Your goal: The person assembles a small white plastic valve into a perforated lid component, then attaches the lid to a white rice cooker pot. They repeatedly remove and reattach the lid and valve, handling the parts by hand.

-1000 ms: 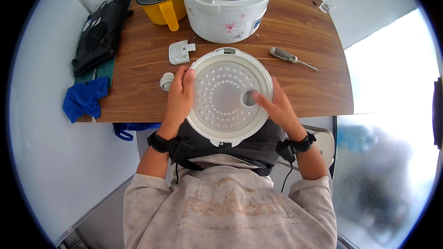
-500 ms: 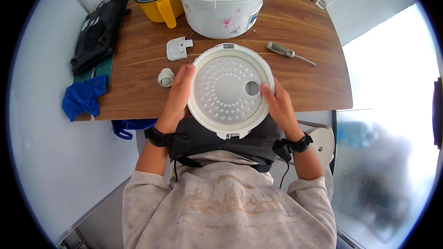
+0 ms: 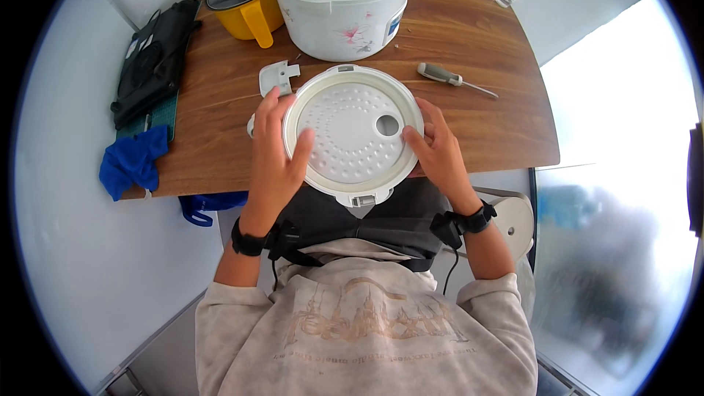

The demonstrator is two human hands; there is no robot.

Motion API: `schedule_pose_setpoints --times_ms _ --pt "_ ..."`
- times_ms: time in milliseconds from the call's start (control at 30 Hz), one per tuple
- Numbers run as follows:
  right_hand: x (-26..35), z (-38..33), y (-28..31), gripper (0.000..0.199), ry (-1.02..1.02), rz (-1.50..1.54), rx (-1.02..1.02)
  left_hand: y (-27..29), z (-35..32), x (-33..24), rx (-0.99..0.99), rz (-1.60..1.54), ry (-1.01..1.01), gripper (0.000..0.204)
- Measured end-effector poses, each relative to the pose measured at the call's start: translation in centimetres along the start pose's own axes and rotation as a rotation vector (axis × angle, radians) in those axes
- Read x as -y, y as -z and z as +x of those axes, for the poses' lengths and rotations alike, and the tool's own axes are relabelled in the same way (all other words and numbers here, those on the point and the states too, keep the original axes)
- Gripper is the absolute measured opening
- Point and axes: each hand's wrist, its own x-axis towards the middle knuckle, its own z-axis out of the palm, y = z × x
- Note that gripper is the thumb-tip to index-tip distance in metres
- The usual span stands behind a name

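A round white rice cooker lid [image 3: 345, 139], with a dimpled inner plate and one round hole, is held over the table's near edge. My left hand [image 3: 273, 158] grips its left rim, the thumb over the plate and the fingers along the outside. On the opposite rim is my right hand [image 3: 440, 158], its thumb beside the hole and its fingers partly hidden. Just beyond my left fingers lies a small white plastic cover [image 3: 276, 77]. A white round cap [image 3: 251, 126] is mostly hidden behind that hand.
Behind the lid stands the white flowered rice cooker body [image 3: 341, 29], uncovered. A yellow lidded pot [image 3: 253, 20] stands beside it. A screwdriver [image 3: 444, 75] lies to the right. At the left are a black device [image 3: 158, 55] and a blue cloth [image 3: 132, 161]. Small screws lie about the wooden table [image 3: 491, 125].
The lid has shifted slightly up and left and tilted. My left hand has moved, bringing its thumb over the plate and covering most of the white cap. My right hand keeps its hold.
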Motion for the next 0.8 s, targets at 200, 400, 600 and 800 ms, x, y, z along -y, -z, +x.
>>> schedule_pose_setpoints --times_ms 200,400,600,800 --pt "0.0 0.3 0.1 0.050 0.022 0.060 0.003 4.4 -0.4 -3.6 0.728 -0.007 -0.234 0.030" --pt "0.0 0.9 -0.2 0.042 -0.021 0.153 0.075 3.7 -1.2 -3.4 0.680 0.153 -0.307 0.044" --pt "0.3 1.3 -0.9 0.047 0.067 0.187 0.021 2.5 -1.5 -2.7 0.590 0.014 -0.274 0.043" --pt "-1.4 2.0 -1.2 0.056 0.269 0.025 -0.101 1.7 -1.7 -2.8 0.556 -0.010 -0.279 0.042"
